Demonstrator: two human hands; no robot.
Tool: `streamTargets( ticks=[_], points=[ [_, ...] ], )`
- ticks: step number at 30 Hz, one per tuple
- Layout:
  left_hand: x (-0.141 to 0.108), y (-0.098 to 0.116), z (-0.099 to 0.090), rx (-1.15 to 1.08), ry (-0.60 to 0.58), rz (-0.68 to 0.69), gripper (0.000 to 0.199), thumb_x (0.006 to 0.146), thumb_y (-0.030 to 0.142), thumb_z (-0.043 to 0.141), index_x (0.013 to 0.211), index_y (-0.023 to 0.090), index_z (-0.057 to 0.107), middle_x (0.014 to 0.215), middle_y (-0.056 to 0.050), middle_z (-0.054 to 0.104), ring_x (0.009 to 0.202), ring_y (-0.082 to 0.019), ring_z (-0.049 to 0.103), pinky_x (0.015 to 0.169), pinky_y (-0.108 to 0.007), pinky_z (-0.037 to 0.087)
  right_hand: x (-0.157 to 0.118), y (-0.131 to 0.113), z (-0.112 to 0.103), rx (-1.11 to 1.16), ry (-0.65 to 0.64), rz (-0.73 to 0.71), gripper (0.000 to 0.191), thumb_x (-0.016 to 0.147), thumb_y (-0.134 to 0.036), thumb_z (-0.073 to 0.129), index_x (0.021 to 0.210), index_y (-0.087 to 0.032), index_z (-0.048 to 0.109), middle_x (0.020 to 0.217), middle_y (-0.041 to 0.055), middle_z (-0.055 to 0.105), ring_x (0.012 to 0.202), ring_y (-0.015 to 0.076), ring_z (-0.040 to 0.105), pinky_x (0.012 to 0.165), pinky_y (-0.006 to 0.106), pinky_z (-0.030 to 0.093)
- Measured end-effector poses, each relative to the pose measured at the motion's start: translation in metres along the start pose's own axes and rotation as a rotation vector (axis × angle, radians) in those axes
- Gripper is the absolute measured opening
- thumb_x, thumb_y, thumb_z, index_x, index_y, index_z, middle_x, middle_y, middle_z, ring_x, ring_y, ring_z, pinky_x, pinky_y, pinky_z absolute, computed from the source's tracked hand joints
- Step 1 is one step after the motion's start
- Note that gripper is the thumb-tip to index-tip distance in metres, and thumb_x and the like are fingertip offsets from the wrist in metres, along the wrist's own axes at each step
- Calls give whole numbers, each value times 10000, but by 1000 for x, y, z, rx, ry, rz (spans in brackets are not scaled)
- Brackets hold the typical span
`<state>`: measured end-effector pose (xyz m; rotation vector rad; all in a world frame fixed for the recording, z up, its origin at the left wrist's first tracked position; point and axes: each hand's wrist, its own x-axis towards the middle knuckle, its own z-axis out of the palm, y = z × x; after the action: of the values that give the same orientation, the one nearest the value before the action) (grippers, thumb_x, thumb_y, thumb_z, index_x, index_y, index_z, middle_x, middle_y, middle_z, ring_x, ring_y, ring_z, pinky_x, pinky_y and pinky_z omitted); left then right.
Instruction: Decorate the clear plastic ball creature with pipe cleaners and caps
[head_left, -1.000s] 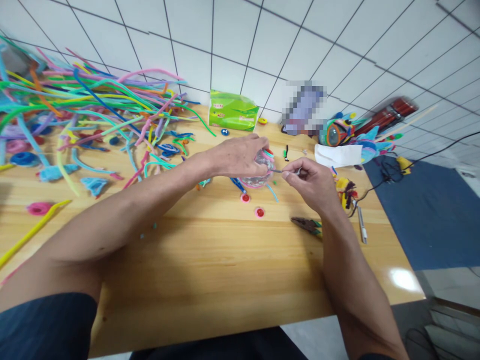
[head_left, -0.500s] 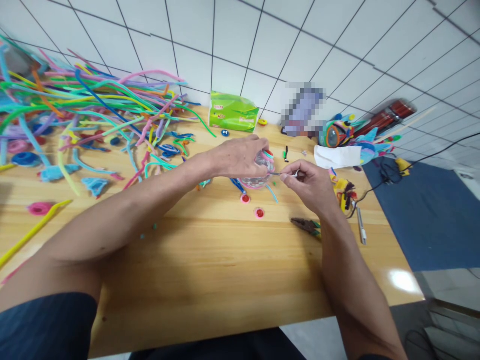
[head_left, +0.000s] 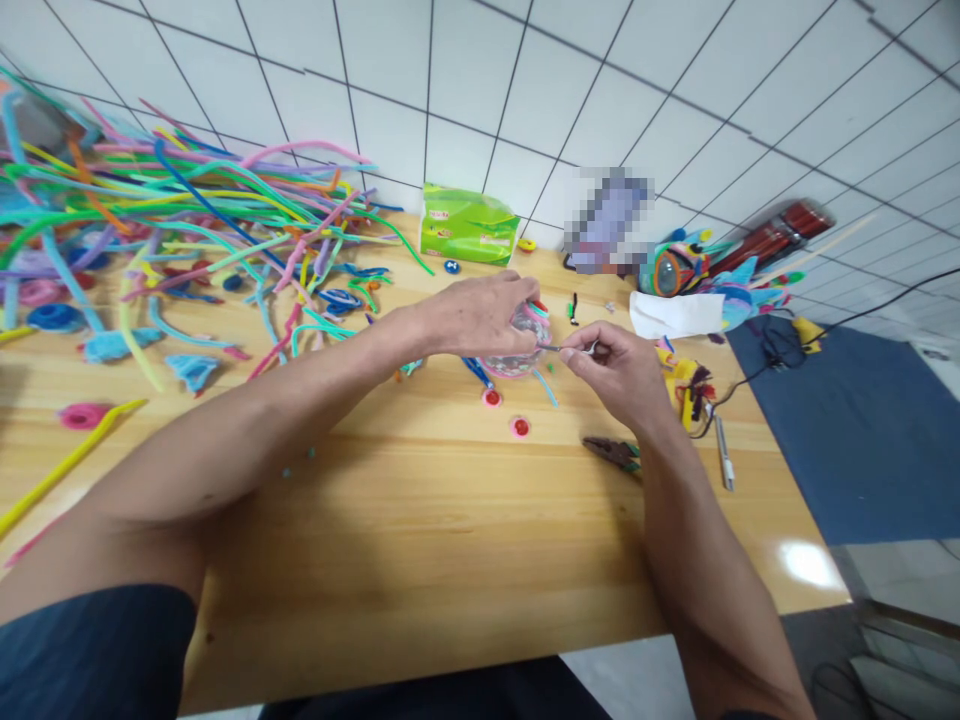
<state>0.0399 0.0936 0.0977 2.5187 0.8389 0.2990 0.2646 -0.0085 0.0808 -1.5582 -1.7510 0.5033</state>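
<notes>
My left hand (head_left: 491, 312) is closed over a clear, rounded plastic piece (head_left: 511, 366) with pink trim around its edge, and covers much of it. My right hand (head_left: 611, 365) grips what looks like small metal scissors (head_left: 553, 348), with their tip touching or very near the clear piece by my left thumb. Whether the blades are apart cannot be made out. In front of the piece lie two red discs with pale pink rims, one disc (head_left: 491, 398) by a blue strip and the other disc (head_left: 520, 428) nearer me. A light blue stem (head_left: 547, 388) sticks out beside them.
Pliers (head_left: 611, 453) lie by my right forearm, with a utility knife (head_left: 724, 453) further right. Colourful fuzzy stems (head_left: 225, 215) are heaped at the left. A green tissue pack (head_left: 469, 225) stands at the wall. White paper (head_left: 675, 314) and a black cable (head_left: 750, 375) are at the right.
The camera view has shifted very slightly. Both hands keep the same hold and position.
</notes>
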Motion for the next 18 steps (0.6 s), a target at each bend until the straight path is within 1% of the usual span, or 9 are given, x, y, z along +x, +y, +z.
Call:
streamTargets(
  ticks=[5, 10, 18],
  points=[
    [0, 0, 0, -4, 2, 5, 616, 881, 509, 596, 1391, 164, 612, 1400, -165, 662, 1214, -331, 664, 984, -389, 510, -1, -2, -2, -9, 7, -11, 92, 823, -315, 722, 775, -237, 719, 685, -12, 689, 566, 127, 515, 547, 279, 410],
    [-1, 2, -2, -9, -2, -13, 592, 886, 496, 581, 1385, 179, 617, 1389, -150, 672, 1205, -314, 664, 972, -376, 513, -2, -5, -7, 6, 21, 27, 92, 823, -321, 729, 776, -243, 719, 661, -21, 668, 545, 123, 484, 513, 276, 374],
    [0, 0, -1, -5, 0, -9, 620, 874, 516, 580, 1385, 169, 619, 1369, -152, 677, 1175, -306, 670, 952, -365, 516, -1, -3, 0, 11, 11, 21, 90, 815, -321, 727, 779, -239, 724, 669, -19, 684, 552, 125, 514, 542, 280, 415]
  ],
)
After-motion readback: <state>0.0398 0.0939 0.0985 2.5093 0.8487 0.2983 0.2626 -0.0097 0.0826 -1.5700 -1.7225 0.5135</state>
